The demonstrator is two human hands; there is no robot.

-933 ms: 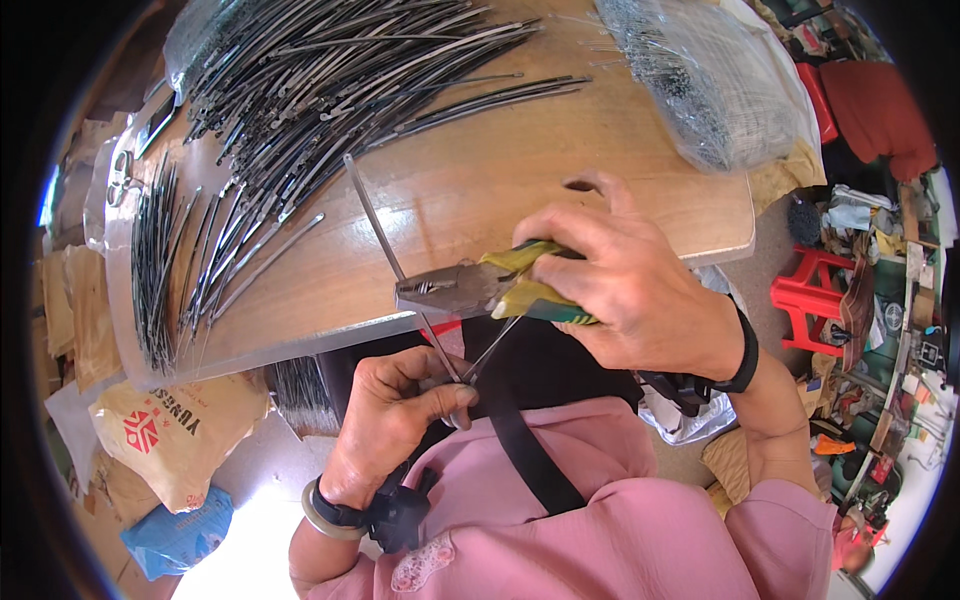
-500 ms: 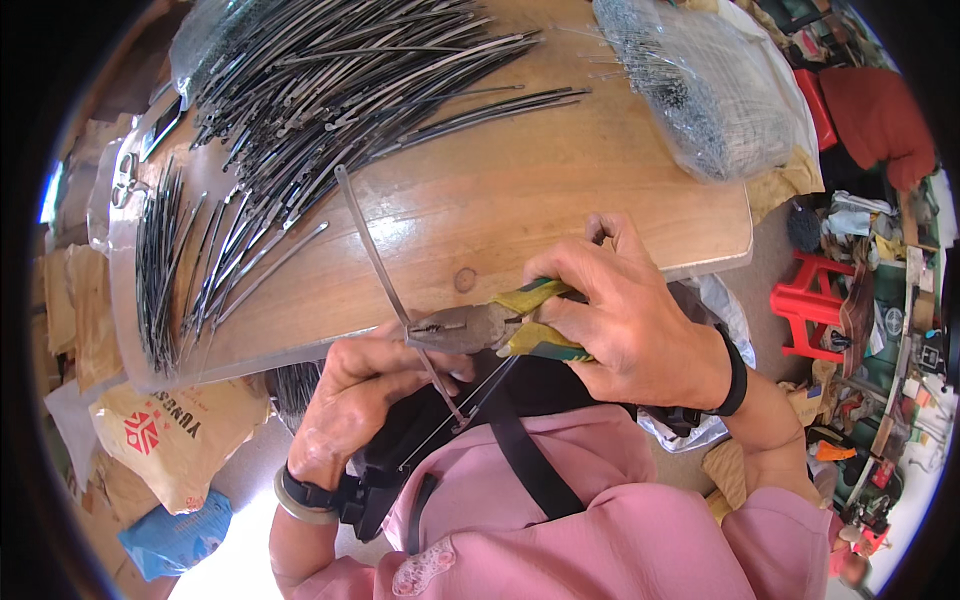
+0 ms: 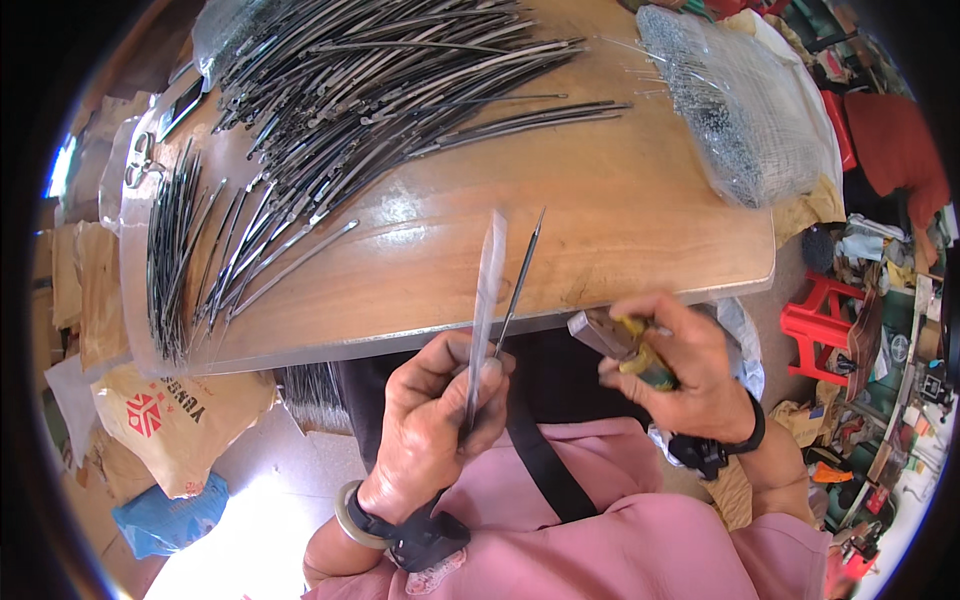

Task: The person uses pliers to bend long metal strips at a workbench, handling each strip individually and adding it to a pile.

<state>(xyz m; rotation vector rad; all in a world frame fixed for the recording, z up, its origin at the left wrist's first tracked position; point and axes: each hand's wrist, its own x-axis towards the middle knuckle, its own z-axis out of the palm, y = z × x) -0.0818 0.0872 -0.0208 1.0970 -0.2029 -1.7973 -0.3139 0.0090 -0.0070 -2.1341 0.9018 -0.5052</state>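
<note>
A flat grey metal strip (image 3: 488,275) rises from the fist of the left hand (image 3: 440,395), in front of the near edge of the desk, its upper end showing against the wood. Just to its right a thin dark rod (image 3: 520,276) slants up and away from the same grip, tapering to a fine point; the two spread apart toward their tops, and whether they meet lower down is hidden by the fingers. The left hand is closed, thumb and fingers pinching both pieces. Near it, to the right, the right hand (image 3: 695,375) is wrapped around the yellow-and-green handles of a pair of pliers (image 3: 600,333), whose metal head points toward the left hand and is apart from the strip and the rod

Beyond the hands lies the wooden desk (image 3: 640,215). A large heap of dark metal strips (image 3: 400,95) covers its far left part, with a smaller bundle of dark strips (image 3: 172,265) near the left edge, next to a pair of scissors (image 3: 143,163). At the far right a clear plastic bag (image 3: 750,125) holds many thin, pale wires. Below the desk on the left are a tan bag (image 3: 205,410) with red print and a blue bag (image 3: 175,515); on the right stands a red stool (image 3: 820,322)
</note>
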